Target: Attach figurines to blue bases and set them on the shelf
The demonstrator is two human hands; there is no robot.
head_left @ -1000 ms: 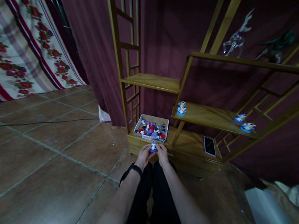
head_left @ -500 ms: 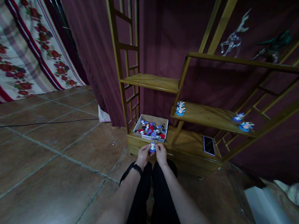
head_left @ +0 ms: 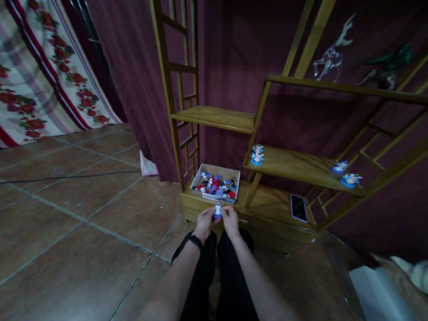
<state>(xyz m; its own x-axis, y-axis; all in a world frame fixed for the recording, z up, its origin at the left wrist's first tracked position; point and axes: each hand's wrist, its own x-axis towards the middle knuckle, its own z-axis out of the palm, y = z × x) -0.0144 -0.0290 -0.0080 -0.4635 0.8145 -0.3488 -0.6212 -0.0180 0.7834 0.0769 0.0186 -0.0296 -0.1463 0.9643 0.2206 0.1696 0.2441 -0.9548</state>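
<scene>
A small purple and white figurine [head_left: 217, 210] is held upright between my two hands, just in front of the shelf unit's low base. My left hand [head_left: 205, 221] grips it from the left, fingers closed at its base. From the right, my right hand [head_left: 230, 219] pinches its other side. Just beyond my hands, a shallow white box [head_left: 220, 168] sits on the base, full of jumbled red, purple, black and white figurines [head_left: 216, 186].
On the middle shelf [head_left: 292, 166] stand blue-based figurines [head_left: 257, 155] at the left and more figurines [head_left: 350, 180] at the right. A phone [head_left: 298, 208] lies on the base. A glass deer [head_left: 330, 60] stands above. A pale box [head_left: 380, 293] is at lower right.
The view has shifted very slightly. Both hands stay in place, still holding the figurine.
</scene>
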